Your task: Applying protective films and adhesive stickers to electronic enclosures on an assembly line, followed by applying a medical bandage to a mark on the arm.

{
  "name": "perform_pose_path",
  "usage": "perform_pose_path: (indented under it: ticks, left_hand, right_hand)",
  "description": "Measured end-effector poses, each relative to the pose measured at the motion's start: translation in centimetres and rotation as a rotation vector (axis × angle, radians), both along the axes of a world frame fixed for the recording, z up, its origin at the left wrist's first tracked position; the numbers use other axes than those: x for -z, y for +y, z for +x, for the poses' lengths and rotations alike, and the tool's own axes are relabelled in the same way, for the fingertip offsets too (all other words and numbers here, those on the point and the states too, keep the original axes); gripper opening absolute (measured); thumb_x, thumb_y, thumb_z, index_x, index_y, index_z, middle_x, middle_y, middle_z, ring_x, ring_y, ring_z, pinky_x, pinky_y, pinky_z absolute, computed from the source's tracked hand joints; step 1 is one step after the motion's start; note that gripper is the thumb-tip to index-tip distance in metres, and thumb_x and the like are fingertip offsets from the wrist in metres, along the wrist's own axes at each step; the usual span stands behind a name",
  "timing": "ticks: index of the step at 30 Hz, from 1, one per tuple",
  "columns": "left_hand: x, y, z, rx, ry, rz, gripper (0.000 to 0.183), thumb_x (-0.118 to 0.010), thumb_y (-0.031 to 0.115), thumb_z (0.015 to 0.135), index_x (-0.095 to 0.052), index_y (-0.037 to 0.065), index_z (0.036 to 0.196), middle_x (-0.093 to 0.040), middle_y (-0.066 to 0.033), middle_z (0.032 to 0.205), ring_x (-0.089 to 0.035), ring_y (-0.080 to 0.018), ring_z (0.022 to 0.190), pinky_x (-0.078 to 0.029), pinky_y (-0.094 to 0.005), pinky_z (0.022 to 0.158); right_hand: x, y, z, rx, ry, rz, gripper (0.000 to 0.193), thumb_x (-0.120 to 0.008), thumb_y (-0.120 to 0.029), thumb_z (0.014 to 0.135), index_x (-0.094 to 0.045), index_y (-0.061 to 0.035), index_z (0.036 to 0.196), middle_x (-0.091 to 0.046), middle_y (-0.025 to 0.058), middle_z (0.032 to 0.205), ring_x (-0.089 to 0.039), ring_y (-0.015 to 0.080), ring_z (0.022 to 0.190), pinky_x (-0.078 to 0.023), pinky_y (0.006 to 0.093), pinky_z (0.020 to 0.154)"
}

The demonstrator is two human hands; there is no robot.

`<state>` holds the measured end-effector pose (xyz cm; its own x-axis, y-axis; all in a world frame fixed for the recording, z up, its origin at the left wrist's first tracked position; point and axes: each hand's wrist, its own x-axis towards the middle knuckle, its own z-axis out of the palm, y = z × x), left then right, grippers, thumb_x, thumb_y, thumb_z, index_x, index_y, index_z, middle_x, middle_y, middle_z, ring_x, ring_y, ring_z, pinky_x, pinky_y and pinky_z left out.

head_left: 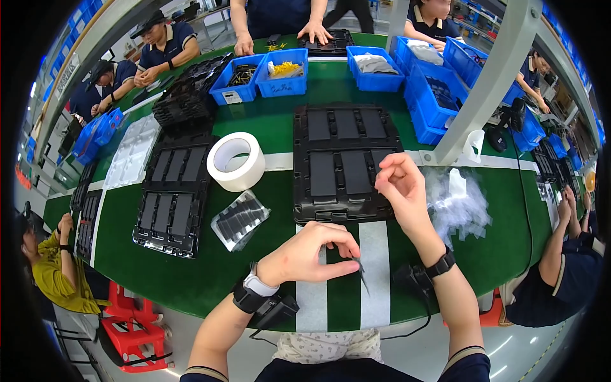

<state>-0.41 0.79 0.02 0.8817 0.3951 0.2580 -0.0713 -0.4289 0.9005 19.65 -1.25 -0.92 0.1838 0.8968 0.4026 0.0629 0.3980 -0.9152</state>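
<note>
dark sliver (363, 277) (in left hand (313, 253)), too small for identification

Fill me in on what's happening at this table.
The person's left hand pinches a thin dark piece near the table's front edge. The right hand is raised by the right side of a black tray holding dark rectangular pieces; whether it grips anything is unclear. A white tape roll stands left of the tray, and crumpled clear film lies right.
</note>
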Motion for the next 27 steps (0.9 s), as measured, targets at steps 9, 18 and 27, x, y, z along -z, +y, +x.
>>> perform_pose_path:
  ticks: [9,18,27]
  left_hand:
    - [0.9,-0.5,-0.3,-0.121,0.27,0.161,0.02,-0.069,0.011,0.07,-0.063,0.005,0.088,-0.054,-0.0089,0.096,-0.058,-0.0224,0.084,-0.05,-0.0308,0.07]
    - [-1.1,-1.1,-0.2,-0.485,0.018,0.315,0.019,-0.062,-0.001,0.064,-0.054,0.004,0.08,-0.052,-0.0081,0.087,-0.056,-0.0242,0.078,-0.048,-0.0314,0.064]
    - [-2.6,-2.9,-0.9,-0.354,-0.511,0.324,0.047,-0.073,-0.012,0.054,-0.04,0.012,0.078,-0.045,-0.0043,0.075,-0.049,-0.0157,0.061,-0.05,-0.0283,0.054]
  right_hand:
    - [-0.4,-1.8,-2.5,-0.487,0.48,-0.052,0.022,-0.056,0.001,0.078,-0.046,-0.0065,0.096,-0.054,0.0008,0.074,-0.052,0.0125,0.076,-0.041,0.024,0.07]
    - [-1.8,-3.3,-3.4,-0.716,0.612,-0.047,0.028,-0.053,0.004,0.071,-0.042,-0.0052,0.095,-0.054,0.0077,0.076,-0.053,0.0161,0.076,-0.042,0.0286,0.07]
    - [-2.0,-3.8,-3.5,-0.679,0.484,0.0,0.029,-0.054,0.011,0.073,-0.04,-0.0034,0.094,-0.059,0.012,0.079,-0.058,0.0164,0.073,-0.044,0.0273,0.066]
